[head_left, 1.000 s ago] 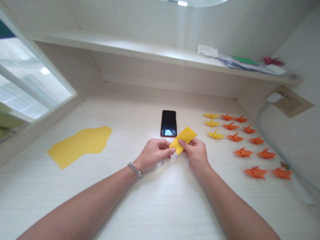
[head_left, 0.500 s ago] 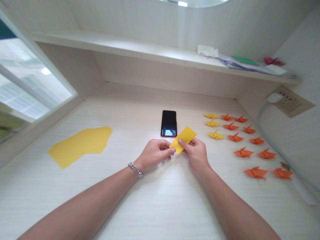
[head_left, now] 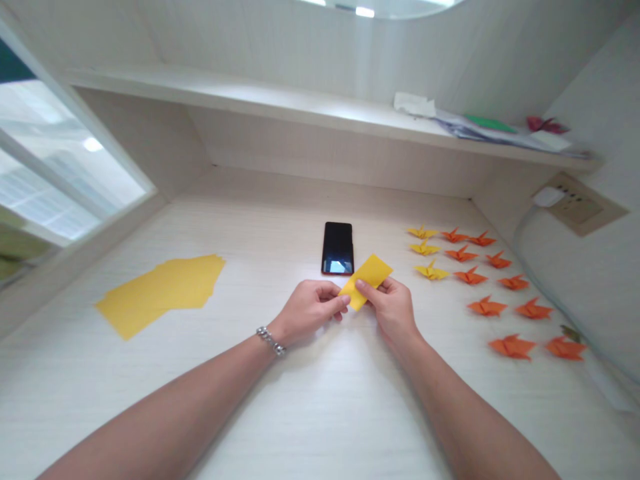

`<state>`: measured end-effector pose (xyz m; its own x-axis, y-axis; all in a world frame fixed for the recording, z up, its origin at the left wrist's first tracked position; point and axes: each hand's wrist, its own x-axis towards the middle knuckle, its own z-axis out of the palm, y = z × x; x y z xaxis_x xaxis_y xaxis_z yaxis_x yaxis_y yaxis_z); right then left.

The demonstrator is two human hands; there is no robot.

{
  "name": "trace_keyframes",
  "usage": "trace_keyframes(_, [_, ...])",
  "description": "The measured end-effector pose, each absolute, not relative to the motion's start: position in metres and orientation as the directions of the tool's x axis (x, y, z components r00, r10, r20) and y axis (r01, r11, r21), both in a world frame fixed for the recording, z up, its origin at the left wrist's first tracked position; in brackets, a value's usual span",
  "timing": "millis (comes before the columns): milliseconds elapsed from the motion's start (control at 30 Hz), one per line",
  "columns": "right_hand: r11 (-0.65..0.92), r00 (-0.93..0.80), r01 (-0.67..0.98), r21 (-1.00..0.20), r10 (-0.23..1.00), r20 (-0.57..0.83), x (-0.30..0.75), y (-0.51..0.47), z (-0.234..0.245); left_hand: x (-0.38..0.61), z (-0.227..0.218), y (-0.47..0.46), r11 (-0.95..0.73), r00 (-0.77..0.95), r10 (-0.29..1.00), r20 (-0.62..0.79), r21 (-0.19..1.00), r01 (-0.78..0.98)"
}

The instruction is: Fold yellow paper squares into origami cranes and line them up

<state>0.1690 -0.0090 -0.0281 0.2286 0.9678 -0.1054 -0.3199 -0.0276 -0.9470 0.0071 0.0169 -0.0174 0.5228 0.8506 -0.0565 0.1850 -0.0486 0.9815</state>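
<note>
A folded yellow paper (head_left: 373, 272), narrow and rectangular, is held tilted between both hands just in front of a black phone (head_left: 338, 247). My left hand (head_left: 315, 303) pinches its lower left corner between thumb and fingers; a chain bracelet circles that wrist. My right hand (head_left: 393, 303) grips the paper's right side, thumb on top and fingers underneath, so part of the underside is hidden. Off to the left lies a fanned stack of yellow paper sheets (head_left: 160, 293). On the right stand yellow paper cranes (head_left: 431, 271) and several orange paper cranes (head_left: 487, 306) in rows.
A shelf (head_left: 280, 100) runs above the back of the desk, bearing papers (head_left: 495, 133) and a crumpled tissue (head_left: 415, 105). At the right wall, a white plug (head_left: 549, 195) sits in a socket plate (head_left: 587, 207), its cable trailing down beside the cranes. A window stands at the left.
</note>
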Motion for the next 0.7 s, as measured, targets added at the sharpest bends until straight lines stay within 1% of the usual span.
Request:
trace_keyframes(233, [-0.043,0.221,-0.288,-0.957,0.969,-0.110,0.1679,-0.0107,-0.0265,0.0079,-0.0175,0.0169,-0.067,0.528,0.848,-0.048,0.978,0.197])
trace_keyframes(433, [-0.046,0.216,-0.263,-0.964,0.971,-0.105,0.1690,-0.0107,-0.0259,0.0081,-0.0176,0.0172,-0.043,0.540,0.840,-0.059,0.984,0.174])
trace_keyframes(700, [-0.061,0.177,-0.278,-0.959,0.978,-0.113,0.1673,-0.0127,-0.0260,0.0081,-0.0152,0.0186,-0.026,0.521,0.851,-0.061,0.987,0.157])
